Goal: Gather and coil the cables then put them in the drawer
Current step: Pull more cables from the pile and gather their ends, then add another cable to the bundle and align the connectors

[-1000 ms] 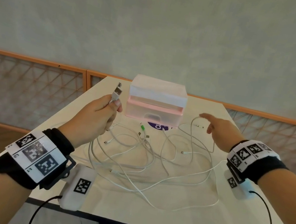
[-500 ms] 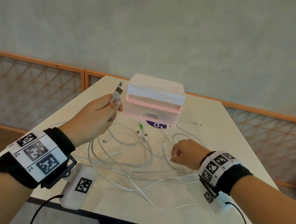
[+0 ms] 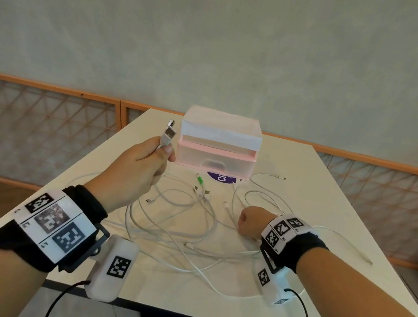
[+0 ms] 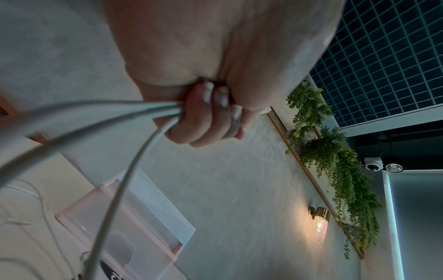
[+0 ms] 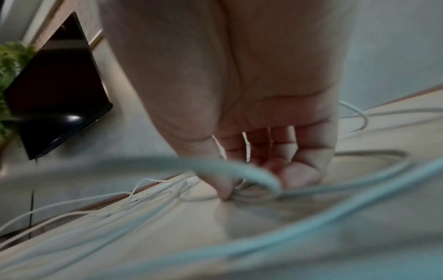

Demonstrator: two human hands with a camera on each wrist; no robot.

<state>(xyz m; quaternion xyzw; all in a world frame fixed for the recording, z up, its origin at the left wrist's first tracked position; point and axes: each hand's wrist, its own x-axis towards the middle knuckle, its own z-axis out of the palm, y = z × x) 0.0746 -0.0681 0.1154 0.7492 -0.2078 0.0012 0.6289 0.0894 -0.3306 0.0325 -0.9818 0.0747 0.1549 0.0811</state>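
Note:
Several white cables (image 3: pixel 178 222) lie tangled on the table in front of a small pink and white drawer box (image 3: pixel 215 156). My left hand (image 3: pixel 163 148) is raised just left of the box. It grips cable ends, and their USB plugs (image 3: pixel 169 131) stick up above the fist. In the left wrist view the fingers (image 4: pixel 206 117) curl round a bundle of white cords (image 4: pixel 115 189) that hangs toward the box (image 4: pixel 143 217). My right hand (image 3: pixel 246 219) is down on the tangle at the right, with thumb and curled fingers (image 5: pixel 299 176) pinching a thin white cable against the table.
The cream table (image 3: pixel 307 187) ends close to me at a dark front edge. A purple sticker (image 3: pixel 222 178) and a green-tipped plug (image 3: pixel 200 179) lie by the box. One cable end (image 3: pixel 367 258) reaches the table's right edge. An orange-framed lattice rail runs behind.
My right hand came back from beside the drawer box toward me, dropped onto the tangle and curled its fingers. The left hand has kept the plugs raised in the same place.

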